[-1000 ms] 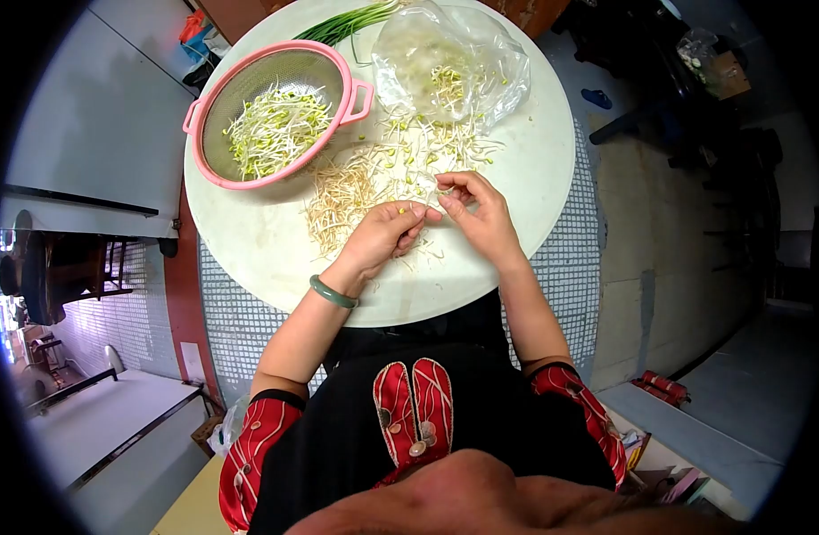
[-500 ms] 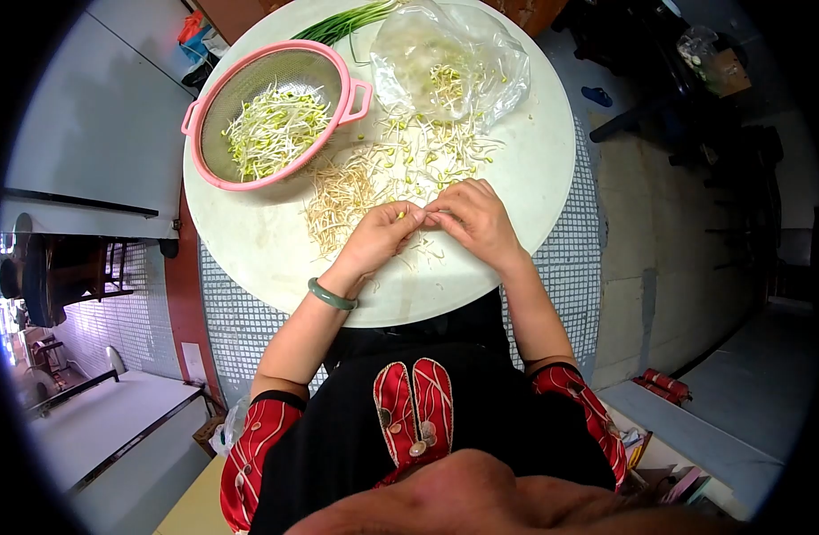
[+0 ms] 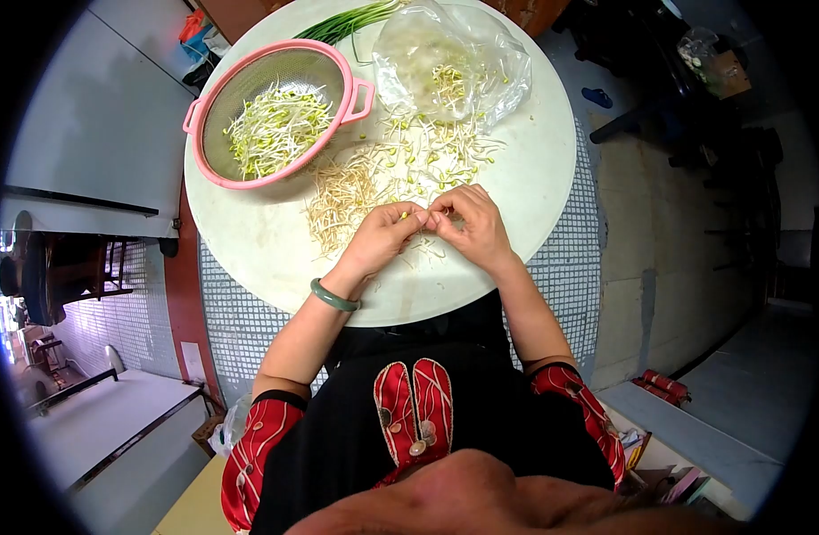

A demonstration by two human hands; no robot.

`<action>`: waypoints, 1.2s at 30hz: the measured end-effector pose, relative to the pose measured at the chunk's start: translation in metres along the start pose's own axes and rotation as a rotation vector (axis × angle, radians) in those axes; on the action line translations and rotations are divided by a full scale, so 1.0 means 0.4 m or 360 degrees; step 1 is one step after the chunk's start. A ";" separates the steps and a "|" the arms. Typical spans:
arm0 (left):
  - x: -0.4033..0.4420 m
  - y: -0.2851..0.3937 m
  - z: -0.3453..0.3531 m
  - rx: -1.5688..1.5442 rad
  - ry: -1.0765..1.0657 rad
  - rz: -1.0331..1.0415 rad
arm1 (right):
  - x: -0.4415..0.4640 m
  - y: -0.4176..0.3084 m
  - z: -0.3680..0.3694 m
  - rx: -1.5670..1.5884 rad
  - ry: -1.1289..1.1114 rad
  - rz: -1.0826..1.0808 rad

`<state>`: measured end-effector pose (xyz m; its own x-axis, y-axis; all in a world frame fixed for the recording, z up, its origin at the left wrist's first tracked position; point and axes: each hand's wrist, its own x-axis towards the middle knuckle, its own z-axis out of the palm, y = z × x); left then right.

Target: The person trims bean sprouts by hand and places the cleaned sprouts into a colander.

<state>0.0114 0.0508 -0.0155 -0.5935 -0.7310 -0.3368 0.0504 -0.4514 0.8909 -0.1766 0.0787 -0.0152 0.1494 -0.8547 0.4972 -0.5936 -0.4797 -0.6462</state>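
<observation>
My left hand (image 3: 387,234) is pinched on a bean sprout, whose yellow-green head (image 3: 403,215) shows at the fingers. My right hand (image 3: 472,225) is closed, its thumb and fingertips meeting the left ones; what it pinches is too small to make out. Beyond the hands lie loose sprouts (image 3: 445,152), with a pile of thin brownish root ends (image 3: 340,198) to their left. A pink-rimmed mesh colander (image 3: 220,89) holds a heap of white and green sprouts (image 3: 280,132). A clear plastic bag (image 3: 498,62) with more sprouts lies at the back.
All this is on a round white table (image 3: 267,259). Green scallions (image 3: 342,24) lie at its back edge, behind the colander. A blue slipper (image 3: 596,97) is on the floor to the right, near dark furniture (image 3: 641,116).
My right hand has come in from slightly apart and back, and its fingertips now meet those of my left hand. The left hand has barely moved.
</observation>
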 end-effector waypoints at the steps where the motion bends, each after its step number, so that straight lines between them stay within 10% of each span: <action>1: 0.000 0.001 0.001 -0.0014 0.0001 0.0002 | -0.002 0.000 0.003 0.0038 -0.0001 0.0038; 10: -0.001 -0.010 -0.015 0.0062 -0.0001 0.0010 | -0.027 0.016 0.010 0.0810 0.0039 0.0834; 19: -0.010 0.007 -0.028 -0.0019 0.0028 0.0036 | 0.000 -0.014 -0.045 0.0002 -0.0192 0.0085; 24: -0.012 0.012 -0.024 -0.0026 0.0028 0.0071 | -0.001 -0.012 -0.027 0.0065 -0.0034 0.0336; 32: -0.053 0.234 -0.173 0.1797 0.0930 0.1195 | 0.004 -0.021 -0.001 0.0053 -0.0128 -0.0065; 36: -0.006 0.265 -0.298 0.2243 0.0981 0.1056 | 0.020 -0.018 0.003 -0.0176 -0.0305 0.0115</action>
<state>0.1140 -0.0565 0.0433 -0.3666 -0.8260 0.4281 -0.7679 0.5284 0.3620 -0.1705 0.0750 -0.0073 0.2443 -0.9132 0.3263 -0.6895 -0.4002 -0.6037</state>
